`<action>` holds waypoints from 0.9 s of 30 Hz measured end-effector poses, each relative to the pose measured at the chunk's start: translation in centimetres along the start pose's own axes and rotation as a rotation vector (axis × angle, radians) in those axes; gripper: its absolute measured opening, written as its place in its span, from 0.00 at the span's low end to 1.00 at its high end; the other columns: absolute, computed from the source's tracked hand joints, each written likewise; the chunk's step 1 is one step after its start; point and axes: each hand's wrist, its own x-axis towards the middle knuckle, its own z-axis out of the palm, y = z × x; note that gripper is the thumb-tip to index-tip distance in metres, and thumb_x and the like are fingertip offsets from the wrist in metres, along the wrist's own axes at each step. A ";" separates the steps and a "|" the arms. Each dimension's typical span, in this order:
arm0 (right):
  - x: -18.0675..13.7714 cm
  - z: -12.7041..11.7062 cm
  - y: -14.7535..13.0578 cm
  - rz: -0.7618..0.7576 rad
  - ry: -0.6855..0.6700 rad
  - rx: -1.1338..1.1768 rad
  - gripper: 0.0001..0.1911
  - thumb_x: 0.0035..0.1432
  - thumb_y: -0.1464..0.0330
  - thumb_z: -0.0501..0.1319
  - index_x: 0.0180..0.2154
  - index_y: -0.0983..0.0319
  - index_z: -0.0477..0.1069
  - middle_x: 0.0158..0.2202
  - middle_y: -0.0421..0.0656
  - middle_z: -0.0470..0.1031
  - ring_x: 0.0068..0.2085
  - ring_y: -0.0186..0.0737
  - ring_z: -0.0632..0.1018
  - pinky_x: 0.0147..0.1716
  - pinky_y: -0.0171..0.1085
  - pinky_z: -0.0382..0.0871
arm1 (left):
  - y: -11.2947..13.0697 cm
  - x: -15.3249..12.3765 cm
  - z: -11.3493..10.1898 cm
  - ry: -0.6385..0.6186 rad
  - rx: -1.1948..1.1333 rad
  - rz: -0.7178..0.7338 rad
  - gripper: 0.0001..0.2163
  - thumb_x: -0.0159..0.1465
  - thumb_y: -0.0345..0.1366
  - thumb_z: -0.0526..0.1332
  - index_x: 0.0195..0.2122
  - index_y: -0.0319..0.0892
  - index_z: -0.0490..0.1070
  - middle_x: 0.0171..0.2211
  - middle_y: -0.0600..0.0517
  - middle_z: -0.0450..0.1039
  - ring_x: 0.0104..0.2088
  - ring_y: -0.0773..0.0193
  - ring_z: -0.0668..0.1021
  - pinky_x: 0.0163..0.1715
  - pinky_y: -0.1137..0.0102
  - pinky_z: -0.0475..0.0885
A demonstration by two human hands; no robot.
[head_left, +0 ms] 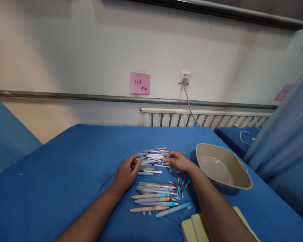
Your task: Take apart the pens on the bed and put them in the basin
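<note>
**Left hand [126, 173] and right hand [178, 160] at either end of a pile of pens and white sticks [154, 157]**

Nearest, at the bottom edge, a folded yellow cloth [196, 231] lies on the blue cover [73, 174], the right forearm passing over it in view. Just beyond it to the left, a light-blue pen [173, 209] lies at a slant beside a row of pens [147, 196] with pale barrels, some with teal or orange parts. By the right ends of that row, small brown, teal and blue pieces [179, 190] are scattered.

Past the row is the pile, lying crosswise between the hands. The left hand's fingers curl at its left end; the right hand's thumb and fingers draw together at its right end. I cannot tell whether either is closed on a pen or stick. To the right of the right hand stands a beige basin [215, 147].

Farther off, a white radiator [170, 120] runs below a metal rail [91, 97], with a pink note [140, 83] and a socket [181, 78] on the wall above.
</note>
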 end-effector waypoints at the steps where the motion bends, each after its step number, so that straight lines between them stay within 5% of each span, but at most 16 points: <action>1: 0.0 -0.2 0.1 0.006 0.027 -0.053 0.07 0.53 0.65 0.57 0.31 0.63 0.68 0.26 0.37 0.70 0.25 0.31 0.70 0.24 0.30 0.63 | 0.0 0.0 -0.1 0.050 -0.005 0.000 0.15 0.62 0.43 0.53 0.45 0.40 0.69 0.26 0.53 0.73 0.26 0.64 0.75 0.29 0.71 0.69; 5: 0.1 -0.4 0.1 -0.012 0.093 -0.196 0.04 0.51 0.69 0.58 0.29 0.63 0.69 0.25 0.38 0.71 0.26 0.32 0.69 0.26 0.30 0.60 | 0.1 -0.1 -0.3 0.144 -0.017 0.022 0.14 0.62 0.42 0.52 0.42 0.39 0.69 0.25 0.53 0.71 0.25 0.65 0.74 0.30 0.71 0.68; 11: 0.3 0.3 -0.1 0.011 0.140 -0.253 0.05 0.53 0.69 0.57 0.31 0.62 0.70 0.26 0.39 0.72 0.26 0.32 0.70 0.27 0.31 0.60 | 0.3 -0.3 -0.2 0.025 0.021 0.075 0.13 0.62 0.41 0.52 0.41 0.40 0.70 0.26 0.53 0.72 0.26 0.65 0.75 0.30 0.72 0.68; 22: 0.4 1.5 0.0 -0.151 -0.004 -0.273 0.04 0.50 0.71 0.62 0.32 0.62 0.72 0.32 0.40 0.75 0.33 0.33 0.73 0.33 0.31 0.63 | -1.1 0.7 -0.9 0.306 0.036 -0.105 0.13 0.61 0.43 0.52 0.36 0.40 0.71 0.18 0.57 0.67 0.19 0.67 0.70 0.23 0.75 0.65; 27: 0.3 2.1 -0.3 -0.143 -0.035 -0.283 0.07 0.50 0.74 0.61 0.34 0.62 0.72 0.29 0.39 0.73 0.29 0.32 0.72 0.30 0.30 0.63 | -1.1 0.5 0.0 0.150 -0.026 -0.077 0.13 0.62 0.43 0.53 0.39 0.41 0.71 0.22 0.56 0.72 0.23 0.65 0.74 0.26 0.73 0.67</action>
